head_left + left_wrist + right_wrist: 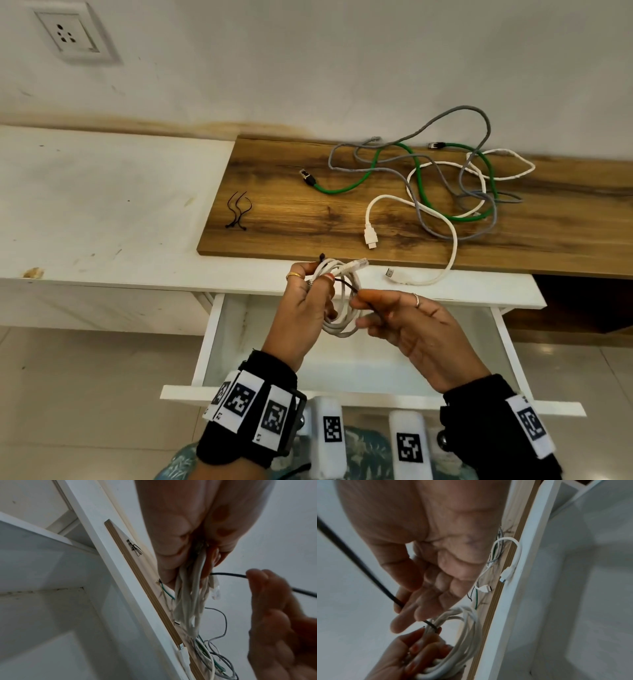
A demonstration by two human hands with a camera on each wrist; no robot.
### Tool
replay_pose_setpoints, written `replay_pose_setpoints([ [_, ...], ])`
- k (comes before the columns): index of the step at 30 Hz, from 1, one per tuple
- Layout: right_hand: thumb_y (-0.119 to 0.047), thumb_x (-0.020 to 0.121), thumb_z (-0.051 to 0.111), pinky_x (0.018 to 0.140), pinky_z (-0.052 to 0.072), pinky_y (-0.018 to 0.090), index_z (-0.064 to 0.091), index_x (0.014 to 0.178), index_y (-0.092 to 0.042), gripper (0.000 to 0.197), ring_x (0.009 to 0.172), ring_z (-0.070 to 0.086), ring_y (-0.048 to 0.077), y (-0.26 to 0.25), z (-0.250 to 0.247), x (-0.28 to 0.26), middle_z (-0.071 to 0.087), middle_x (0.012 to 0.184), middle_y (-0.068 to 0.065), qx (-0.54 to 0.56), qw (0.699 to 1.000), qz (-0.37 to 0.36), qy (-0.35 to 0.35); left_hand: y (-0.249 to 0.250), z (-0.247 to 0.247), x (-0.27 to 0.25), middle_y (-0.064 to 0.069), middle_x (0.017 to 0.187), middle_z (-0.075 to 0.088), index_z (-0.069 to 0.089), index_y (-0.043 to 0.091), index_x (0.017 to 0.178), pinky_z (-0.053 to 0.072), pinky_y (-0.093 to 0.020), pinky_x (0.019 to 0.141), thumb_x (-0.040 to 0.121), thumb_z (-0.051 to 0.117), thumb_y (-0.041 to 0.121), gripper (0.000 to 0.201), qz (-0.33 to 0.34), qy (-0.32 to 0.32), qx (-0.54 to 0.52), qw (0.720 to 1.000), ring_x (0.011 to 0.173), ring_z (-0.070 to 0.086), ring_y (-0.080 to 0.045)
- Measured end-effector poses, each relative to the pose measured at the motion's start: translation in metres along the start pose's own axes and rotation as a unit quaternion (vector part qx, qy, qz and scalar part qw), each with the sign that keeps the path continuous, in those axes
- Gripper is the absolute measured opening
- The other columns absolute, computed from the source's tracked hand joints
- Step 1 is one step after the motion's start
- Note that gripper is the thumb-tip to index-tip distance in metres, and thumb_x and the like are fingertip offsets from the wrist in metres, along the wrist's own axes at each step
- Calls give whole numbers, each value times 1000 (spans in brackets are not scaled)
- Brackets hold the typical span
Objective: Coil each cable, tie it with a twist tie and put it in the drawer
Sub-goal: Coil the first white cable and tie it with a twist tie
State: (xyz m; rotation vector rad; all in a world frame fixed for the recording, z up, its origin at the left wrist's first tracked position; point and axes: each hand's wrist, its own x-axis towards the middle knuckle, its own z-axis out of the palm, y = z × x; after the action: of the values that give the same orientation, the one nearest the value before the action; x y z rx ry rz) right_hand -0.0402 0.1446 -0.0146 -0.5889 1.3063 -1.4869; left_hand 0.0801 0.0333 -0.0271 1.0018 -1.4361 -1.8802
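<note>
White coiled cable [342, 301] gripped in left hand [305, 308]; right hand [407, 325] pinching black twist tie [347, 285], half wrapped. Three cables left on counter [102, 205], white drawer [219, 342] open.

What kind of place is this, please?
Probably a room in a home: a wall socket, a white cabinet with an open drawer, a tiled floor, and cables on a wooden board.
</note>
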Motion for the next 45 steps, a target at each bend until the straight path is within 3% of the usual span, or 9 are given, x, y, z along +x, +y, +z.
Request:
replay_pose_setpoints([
  [4,-9,78,63,80,54,25,75,101,-20,28,96,69,20,1,8,4,71,109,9,61,997,-42,-11,0,1,0,9,58,47,48,15,103,43,-29,59,98,45,16,6,-29,-20,-35,999,47,43,-5],
  [9,-58,59,79,82,53,30,77,91,-22,48,93,63,17,4,17,11,67,104,8,-1,984,-141,112,-1,4,-1,8,58,41,46,14,99,40,-26,55,98,45,15,2,-72,-62,-54,994,45,37,-5],
  [12,-48,70,73,89,52,32,75,94,-19,38,99,65,21,-1,21,9,69,106,8,17,976,-177,126,-1,6,-1,10,54,39,45,15,96,39,-27,55,98,46,16,2,-101,-88,-60,989,43,34,-6],
  [16,-26,73,65,73,56,27,66,106,-16,34,72,67,18,-12,27,3,71,82,7,47,972,-175,146,-1,10,-2,9,55,39,45,15,96,40,-26,53,97,51,18,7,-132,-126,-72,981,42,33,-6],
  [28,-10,89,60,76,58,39,59,116,-26,32,69,71,15,-29,28,-21,74,86,-7,-236,952,-101,167,1,7,-2,5,58,35,47,16,77,41,-26,52,97,44,13,21,-168,-152,-110,968,44,28,-6],
  [36,-12,83,64,74,58,41,68,76,-33,23,59,69,6,-31,28,-26,71,63,-7,-368,909,-85,177,0,5,-3,7,54,37,45,16,78,41,-25,51,97,45,14,20,-188,-161,-104,963,41,29,-5],
  [38,-14,83,65,72,57,35,65,67,-35,27,56,67,2,-31,28,-24,69,58,-8,-403,895,-81,175,1,5,-4,8,53,37,43,16,77,41,-25,51,97,45,15,21,-187,-165,-91,964,41,29,-5],
  [41,-20,84,65,61,45,6,64,65,-36,25,53,62,-8,-30,32,-20,66,52,-11,-472,858,-84,184,2,7,-5,8,54,35,42,16,77,40,-25,51,97,45,14,20,-179,-174,-67,966,41,28,-5],
  [45,-23,83,65,58,40,3,72,74,-26,12,53,60,-10,-27,31,-14,64,50,-12,-508,831,-86,209,3,8,-6,7,55,35,43,15,83,40,-25,50,98,45,15,15,-170,-177,-42,968,43,29,-6],
])
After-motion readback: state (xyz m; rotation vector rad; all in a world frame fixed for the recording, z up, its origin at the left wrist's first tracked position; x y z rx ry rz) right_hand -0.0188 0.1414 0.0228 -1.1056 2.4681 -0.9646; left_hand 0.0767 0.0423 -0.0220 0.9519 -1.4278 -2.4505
